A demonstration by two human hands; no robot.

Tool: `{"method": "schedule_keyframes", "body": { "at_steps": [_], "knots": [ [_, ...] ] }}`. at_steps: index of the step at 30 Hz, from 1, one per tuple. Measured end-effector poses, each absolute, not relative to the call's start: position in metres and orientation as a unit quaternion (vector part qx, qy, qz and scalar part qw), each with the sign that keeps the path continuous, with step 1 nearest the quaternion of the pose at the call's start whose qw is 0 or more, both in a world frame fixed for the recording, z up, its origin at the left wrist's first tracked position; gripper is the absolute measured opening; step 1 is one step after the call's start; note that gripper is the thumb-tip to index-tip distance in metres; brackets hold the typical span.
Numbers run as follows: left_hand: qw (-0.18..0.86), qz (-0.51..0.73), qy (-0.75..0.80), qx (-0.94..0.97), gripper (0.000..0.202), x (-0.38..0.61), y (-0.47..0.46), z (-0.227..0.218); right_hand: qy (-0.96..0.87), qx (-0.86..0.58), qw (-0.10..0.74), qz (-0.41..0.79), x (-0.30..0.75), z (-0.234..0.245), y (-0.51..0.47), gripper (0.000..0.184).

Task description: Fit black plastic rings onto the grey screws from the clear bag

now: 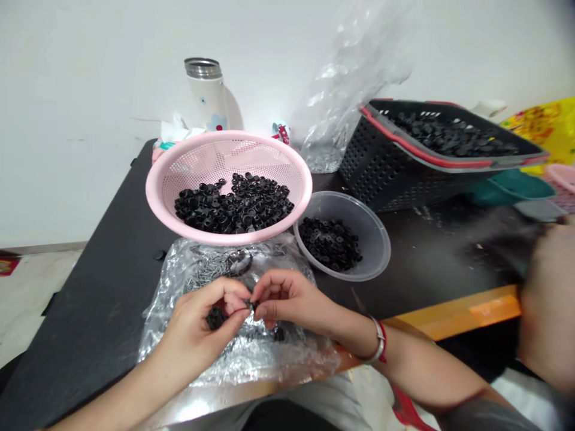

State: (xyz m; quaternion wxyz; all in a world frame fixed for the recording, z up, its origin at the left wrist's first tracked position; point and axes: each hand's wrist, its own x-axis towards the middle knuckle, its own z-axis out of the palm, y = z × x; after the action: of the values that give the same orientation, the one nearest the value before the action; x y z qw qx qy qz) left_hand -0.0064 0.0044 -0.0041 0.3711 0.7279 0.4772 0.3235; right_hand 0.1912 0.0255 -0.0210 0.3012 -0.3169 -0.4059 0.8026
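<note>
Pinching small black piece [250, 305] in R grip [287, 299], nearly shut on it, L grip [193, 329] half closed round black bits [216, 317]

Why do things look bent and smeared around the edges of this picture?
In the head view, the wide lens bends the black table and stretches things near the borders; a second person's hand at the right edge is smeared with blur; the clear plastic sheet throws bright glare.

Left hand [191, 326] and right hand [290, 299] held together just below the pink colander [229, 238]; fingers curled, right fingertips [257, 302] meeting the left hand's; right forearm [417, 365] angled from lower right; grip contents hard to make out.
</note>
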Motion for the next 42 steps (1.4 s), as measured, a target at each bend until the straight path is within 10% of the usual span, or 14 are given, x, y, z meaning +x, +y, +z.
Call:
{"method": "schedule_keyframes", "body": {
  "at_steps": [42],
  "knots": [
    [0.333,0.359,0.430,0.759,0.012,-0.004,-0.005,-0.011,-0.413,-0.315,0.251,0.817,0.192,-0.024,0.022,0.040]
  ]
}}
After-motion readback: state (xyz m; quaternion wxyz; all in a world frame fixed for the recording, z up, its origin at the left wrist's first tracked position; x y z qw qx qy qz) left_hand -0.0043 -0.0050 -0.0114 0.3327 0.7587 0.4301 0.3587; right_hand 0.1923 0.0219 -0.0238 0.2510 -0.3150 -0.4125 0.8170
